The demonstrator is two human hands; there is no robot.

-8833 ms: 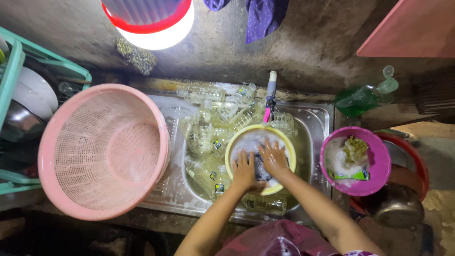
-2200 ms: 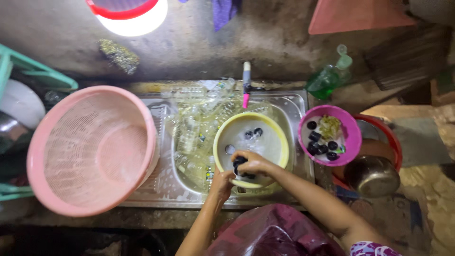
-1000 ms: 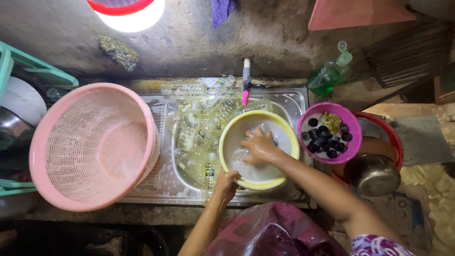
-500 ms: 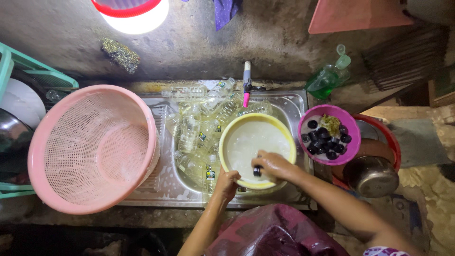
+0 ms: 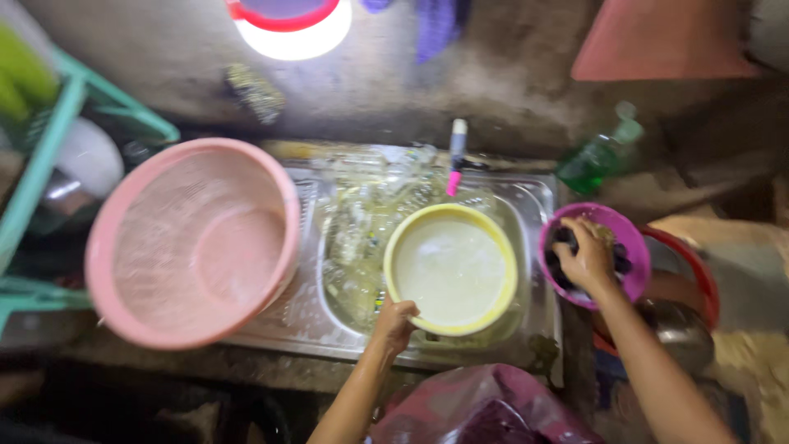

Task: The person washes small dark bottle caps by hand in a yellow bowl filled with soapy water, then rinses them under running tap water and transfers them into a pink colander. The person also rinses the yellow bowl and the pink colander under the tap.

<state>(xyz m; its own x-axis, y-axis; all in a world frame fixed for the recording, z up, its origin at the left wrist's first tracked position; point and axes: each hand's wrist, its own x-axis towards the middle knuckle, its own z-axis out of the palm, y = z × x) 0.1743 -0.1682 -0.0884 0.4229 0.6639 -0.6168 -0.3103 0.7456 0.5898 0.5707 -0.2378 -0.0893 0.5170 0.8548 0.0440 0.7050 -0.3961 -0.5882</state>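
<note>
Left hand [image 5: 394, 319]: grip closed on near rim of yellow basin [image 5: 450, 270]; thumb over the edge
Right hand [image 5: 585, 256]: reaching into purple bowl [image 5: 633, 247]; grip over dark pieces, closure hard to tell
Basin: sits in steel sink [image 5: 526, 205], holding cloudy water; likely heavy, sloshing, slippery; best held by rim
Nearby: pink colander [image 5: 189, 242] to the left

Single head-worn view, looking steeply down from above the sink [image 5: 534, 214], wall at top, person's lap at bottom. Mid-range: whole basin, pink basket [image 5: 193, 242] left, purple bowl [image 5: 629, 247] right. Slightly motion-blurred.
</note>
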